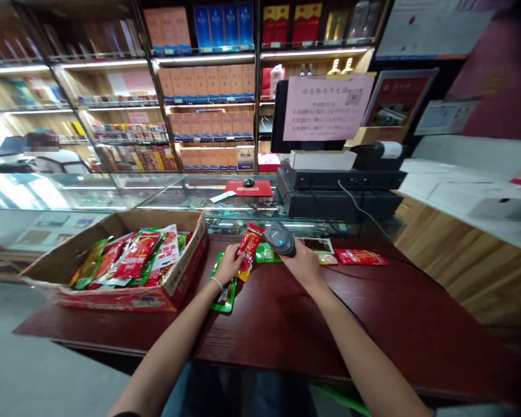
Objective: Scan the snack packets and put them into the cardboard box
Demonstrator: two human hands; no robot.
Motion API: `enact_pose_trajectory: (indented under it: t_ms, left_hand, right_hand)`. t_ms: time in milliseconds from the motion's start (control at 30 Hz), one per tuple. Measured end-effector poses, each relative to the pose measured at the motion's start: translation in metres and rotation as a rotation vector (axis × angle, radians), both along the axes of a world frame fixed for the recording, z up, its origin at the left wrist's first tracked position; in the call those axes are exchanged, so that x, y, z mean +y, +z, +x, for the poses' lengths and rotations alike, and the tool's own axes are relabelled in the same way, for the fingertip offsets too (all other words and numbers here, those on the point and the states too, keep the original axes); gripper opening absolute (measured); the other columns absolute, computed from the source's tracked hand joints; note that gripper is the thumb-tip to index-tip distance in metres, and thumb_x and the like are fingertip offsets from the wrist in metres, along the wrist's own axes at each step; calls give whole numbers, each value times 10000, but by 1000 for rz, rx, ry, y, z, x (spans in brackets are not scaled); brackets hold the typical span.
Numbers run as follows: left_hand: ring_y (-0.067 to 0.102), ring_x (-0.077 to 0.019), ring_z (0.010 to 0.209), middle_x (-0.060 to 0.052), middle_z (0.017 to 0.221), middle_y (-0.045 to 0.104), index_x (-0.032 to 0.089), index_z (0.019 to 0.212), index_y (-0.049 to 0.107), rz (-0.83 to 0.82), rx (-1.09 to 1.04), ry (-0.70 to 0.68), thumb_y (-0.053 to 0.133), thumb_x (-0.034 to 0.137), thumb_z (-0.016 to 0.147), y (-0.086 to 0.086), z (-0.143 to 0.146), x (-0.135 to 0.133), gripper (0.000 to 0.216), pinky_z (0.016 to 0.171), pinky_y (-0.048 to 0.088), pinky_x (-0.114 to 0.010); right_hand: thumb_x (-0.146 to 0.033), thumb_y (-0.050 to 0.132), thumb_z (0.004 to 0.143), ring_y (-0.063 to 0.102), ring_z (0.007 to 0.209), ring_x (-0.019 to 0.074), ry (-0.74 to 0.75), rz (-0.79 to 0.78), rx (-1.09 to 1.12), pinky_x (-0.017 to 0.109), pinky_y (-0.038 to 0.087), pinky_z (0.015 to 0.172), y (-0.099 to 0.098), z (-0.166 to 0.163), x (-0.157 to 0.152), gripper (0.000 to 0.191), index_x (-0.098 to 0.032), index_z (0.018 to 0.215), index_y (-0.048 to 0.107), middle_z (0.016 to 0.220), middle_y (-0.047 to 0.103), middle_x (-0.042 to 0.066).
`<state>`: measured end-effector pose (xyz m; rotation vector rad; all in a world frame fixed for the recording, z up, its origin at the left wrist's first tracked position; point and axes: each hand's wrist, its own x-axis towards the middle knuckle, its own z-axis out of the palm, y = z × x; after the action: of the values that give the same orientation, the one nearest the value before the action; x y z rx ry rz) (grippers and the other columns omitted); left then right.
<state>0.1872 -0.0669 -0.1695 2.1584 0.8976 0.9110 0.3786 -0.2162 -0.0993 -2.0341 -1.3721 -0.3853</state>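
My left hand (pixel 229 265) is closed on a red snack packet (pixel 250 240), held tilted above the table. Beneath that hand lie a green-edged packet (pixel 224 298) and a bit of a yellow one (pixel 245 273). In my right hand (pixel 303 265) is a black barcode scanner (pixel 280 238) with a small blue light, its head close to the red packet. Behind the scanner, a green packet (pixel 267 253) lies on the table, partly hidden. Farther right, another red packet (pixel 361 256) lies flat beside a pale one (pixel 327 258).
An open cardboard box (pixel 186 275) full of snack packets stands at the left of the dark red table (pixel 312 341). Behind it runs a glass counter (pixel 160 194) with a mouse (pixel 248 182), a monitor (pixel 279 116) and a cash drawer (pixel 342 197). A person (pixel 58 159) is at far left.
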Motion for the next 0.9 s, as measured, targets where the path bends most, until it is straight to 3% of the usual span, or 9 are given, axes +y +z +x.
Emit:
enact_pose_trajectory:
  t_ms: [133,267,433,533,667,900]
  left_hand:
    - [583,-179,986,-69,1081,628,169,1097,575,-224,-340,-10,520,293,868,7,-15,4,266,903,449,-310]
    - [577,-128,759,-21,872,627,154,1022,596,-572,-612,-54,625,313,793,17,-20,-1,281,733,467,-246]
    - [305,-39,443,35,636,405,140,839,560,-1252,-870,-401,552,320,826,23,-28,-9,180,428,315,-150]
    - [208,-36,416,68,559,222,154,663,440,-1504,-842,-505,541,288,841,23,-34,-10,245,375,229,-116]
    - [183,-33,409,70,571,192,163,647,395,-1609,-818,-503,515,253,866,24,-39,-10,265,355,217,-100]
    - [194,0,419,38,638,329,125,685,446,-1497,-814,-505,529,324,852,17,-31,-10,272,360,213,-95]
  right_hand:
    - [-433,620,754,667,701,234,-14,41,-35,272,342,574,-12,-17,18,281,-240,958,627,763,718,43]
    - [-364,611,756,673,713,221,33,51,-59,262,359,579,-34,-17,17,216,-237,928,636,774,722,31]
    - [-409,611,767,685,744,220,99,17,-66,255,386,586,-41,-14,10,342,-231,1060,625,836,737,40]
    - [-413,626,758,690,721,222,114,-33,-6,257,400,580,-35,-15,8,423,-243,1143,586,834,739,24]
    - [-427,634,751,694,724,230,148,-99,102,263,426,587,-27,-18,6,420,-261,1132,572,835,733,12]
    - [-382,641,747,690,866,228,315,-37,290,271,486,691,-19,-24,1,429,-279,1156,557,957,726,15]
